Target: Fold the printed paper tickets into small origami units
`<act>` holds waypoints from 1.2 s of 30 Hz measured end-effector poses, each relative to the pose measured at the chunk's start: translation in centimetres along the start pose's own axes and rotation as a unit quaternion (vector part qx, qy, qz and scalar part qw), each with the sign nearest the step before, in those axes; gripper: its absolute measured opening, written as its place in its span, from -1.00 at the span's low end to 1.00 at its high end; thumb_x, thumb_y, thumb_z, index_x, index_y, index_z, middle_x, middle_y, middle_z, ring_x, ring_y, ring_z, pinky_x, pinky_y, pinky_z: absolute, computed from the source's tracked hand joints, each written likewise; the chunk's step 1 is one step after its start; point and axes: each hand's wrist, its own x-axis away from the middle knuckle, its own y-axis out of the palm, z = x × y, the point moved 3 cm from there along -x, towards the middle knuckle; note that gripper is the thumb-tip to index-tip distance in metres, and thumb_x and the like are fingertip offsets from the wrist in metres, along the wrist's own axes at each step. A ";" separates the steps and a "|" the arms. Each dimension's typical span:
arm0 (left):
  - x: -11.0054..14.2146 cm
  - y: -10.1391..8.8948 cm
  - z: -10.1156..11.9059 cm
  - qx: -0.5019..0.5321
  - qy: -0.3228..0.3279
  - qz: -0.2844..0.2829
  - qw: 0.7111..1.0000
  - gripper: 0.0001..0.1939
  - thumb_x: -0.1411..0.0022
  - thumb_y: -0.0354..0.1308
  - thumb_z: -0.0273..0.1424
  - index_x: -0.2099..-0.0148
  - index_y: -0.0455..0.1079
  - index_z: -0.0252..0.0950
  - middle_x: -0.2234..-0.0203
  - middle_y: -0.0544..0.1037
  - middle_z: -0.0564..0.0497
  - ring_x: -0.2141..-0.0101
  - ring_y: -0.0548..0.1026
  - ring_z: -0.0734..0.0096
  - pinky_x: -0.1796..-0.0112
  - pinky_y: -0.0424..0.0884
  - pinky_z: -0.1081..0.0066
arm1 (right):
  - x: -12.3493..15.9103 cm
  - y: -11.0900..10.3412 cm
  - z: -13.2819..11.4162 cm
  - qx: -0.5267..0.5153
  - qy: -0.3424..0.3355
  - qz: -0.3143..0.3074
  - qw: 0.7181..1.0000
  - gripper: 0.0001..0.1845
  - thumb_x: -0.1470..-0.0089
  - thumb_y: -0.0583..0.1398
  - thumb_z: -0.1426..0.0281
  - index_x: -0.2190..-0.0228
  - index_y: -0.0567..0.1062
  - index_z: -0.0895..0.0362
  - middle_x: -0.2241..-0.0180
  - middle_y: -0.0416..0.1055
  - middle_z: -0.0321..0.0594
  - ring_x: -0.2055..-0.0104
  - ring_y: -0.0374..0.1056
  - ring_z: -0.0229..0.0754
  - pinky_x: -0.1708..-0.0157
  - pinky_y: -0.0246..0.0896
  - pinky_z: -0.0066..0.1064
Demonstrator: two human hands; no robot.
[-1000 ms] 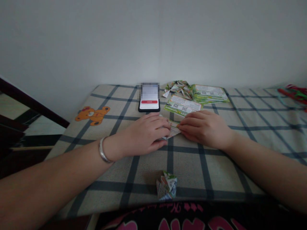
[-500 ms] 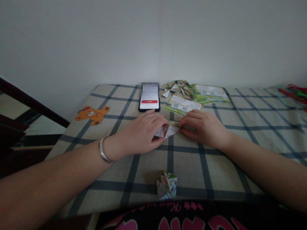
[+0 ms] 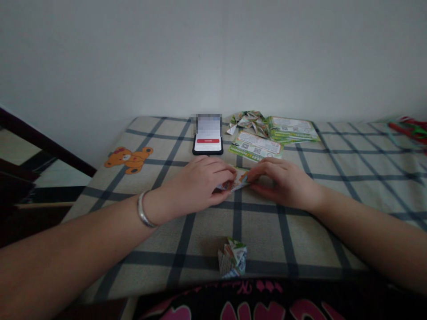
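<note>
A small piece of folded printed paper [image 3: 239, 178] sits between my two hands above the checked tablecloth. My left hand [image 3: 203, 183], with a silver bangle at the wrist, pinches its left side, and the fingers cover much of it. At its right end, my right hand [image 3: 283, 181] grips the paper between thumb and fingertips. Closer to my body, a folded paper piece [image 3: 232, 258] rests near the table's front edge. Just beyond my right hand lies a flat green-and-white leaflet [image 3: 256, 146].
A phone [image 3: 207, 141] with a lit screen lies near the wall. To its right are several folded paper pieces [image 3: 251, 122] and a stack of leaflets [image 3: 295, 130]. A bear picture [image 3: 128, 159] is at the left; a red and green item [image 3: 412, 129] at far right.
The paper between my hands has turned slightly, showing more of its coloured face. My right hand's fingers have shifted a little on it, and my left hand has barely moved.
</note>
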 end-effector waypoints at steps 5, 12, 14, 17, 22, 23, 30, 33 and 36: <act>0.0 0.0 -0.1 -0.004 0.030 0.023 0.999 -0.80 -0.27 0.17 -0.30 0.09 0.45 -0.23 0.00 0.51 0.01 -0.02 0.42 0.24 -0.04 0.31 0.17 | -0.2 0.3 -0.5 -0.019 -0.061 -0.058 0.996 -0.82 -0.22 0.11 0.46 0.20 0.51 0.12 0.21 0.53 -0.19 0.16 0.37 -0.18 0.16 0.29 -0.32; 0.0 -0.2 -0.2 -0.020 0.088 0.056 0.994 -0.85 -0.34 0.07 -0.42 0.18 0.48 -0.23 0.14 0.57 0.03 0.02 0.43 0.30 -0.06 0.30 0.19 | -0.1 0.1 -0.8 0.027 -0.079 -0.093 0.992 -0.81 -0.21 0.10 0.49 0.23 0.52 0.14 0.15 0.53 -0.17 0.10 0.38 -0.15 0.11 0.30 -0.28; 0.0 -0.2 -0.3 -0.027 0.093 0.061 0.993 -0.84 -0.32 0.06 -0.46 0.16 0.47 -0.24 0.14 0.56 0.03 0.00 0.42 0.29 -0.08 0.28 0.18 | -0.1 0.0 -0.8 0.028 -0.074 -0.099 0.992 -0.81 -0.19 0.11 0.50 0.23 0.52 0.13 0.15 0.53 -0.18 0.08 0.38 -0.15 0.10 0.30 -0.27; 0.0 -0.2 -0.5 -0.029 0.096 0.059 0.993 -0.83 -0.31 0.05 -0.49 0.15 0.47 -0.24 0.12 0.56 0.04 -0.02 0.41 0.28 -0.10 0.27 0.17 | -0.1 -0.1 -0.7 0.009 -0.067 -0.108 0.992 -0.80 -0.14 0.12 0.52 0.25 0.52 0.11 0.16 0.53 -0.22 0.09 0.38 -0.17 0.11 0.29 -0.29; 0.0 -0.2 -0.2 -0.024 0.123 0.053 0.991 -0.78 -0.34 0.00 -0.50 0.15 0.48 -0.25 0.15 0.57 0.01 0.03 0.44 0.28 -0.08 0.32 0.17 | -0.2 0.0 -0.8 0.002 -0.076 -0.126 0.989 -0.83 -0.16 0.12 0.47 0.27 0.52 0.11 0.17 0.52 -0.22 0.11 0.36 -0.15 0.10 0.27 -0.27; 0.0 -0.2 -0.1 -0.023 0.130 0.051 0.990 -0.77 -0.34 0.00 -0.51 0.15 0.49 -0.25 0.16 0.57 0.00 0.05 0.44 0.28 -0.06 0.34 0.17 | -0.2 0.0 -0.8 0.004 -0.072 -0.126 0.989 -0.83 -0.16 0.12 0.46 0.27 0.52 0.12 0.19 0.52 -0.21 0.11 0.36 -0.15 0.10 0.27 -0.28; -0.2 -0.4 0.4 -0.032 0.136 0.012 0.990 -0.73 -0.28 0.01 -0.52 0.08 0.50 -0.28 0.18 0.56 -0.09 0.10 0.47 0.22 0.05 0.43 0.16 | -0.5 0.1 -0.8 -0.023 0.037 -0.097 0.994 -0.85 -0.08 0.14 0.49 0.30 0.50 0.16 0.34 0.46 -0.18 0.27 0.35 -0.19 0.25 0.24 -0.35; 0.0 -0.4 0.4 -0.031 0.138 0.007 0.990 -0.73 -0.29 0.01 -0.52 0.07 0.49 -0.28 0.18 0.56 -0.09 0.10 0.48 0.21 0.06 0.45 0.16 | -0.5 0.4 -0.5 -0.018 0.081 -0.066 0.994 -0.87 -0.09 0.13 0.49 0.32 0.49 0.16 0.39 0.44 -0.20 0.32 0.33 -0.21 0.30 0.20 -0.39; 0.2 -0.3 0.6 -0.021 0.141 0.005 0.990 -0.75 -0.28 0.03 -0.51 0.07 0.47 -0.28 0.14 0.54 -0.08 0.08 0.47 0.20 0.04 0.44 0.17 | -0.6 0.6 0.0 -0.018 0.107 -0.032 0.994 -0.88 -0.12 0.13 0.48 0.34 0.49 0.15 0.41 0.43 -0.24 0.35 0.31 -0.24 0.34 0.17 -0.43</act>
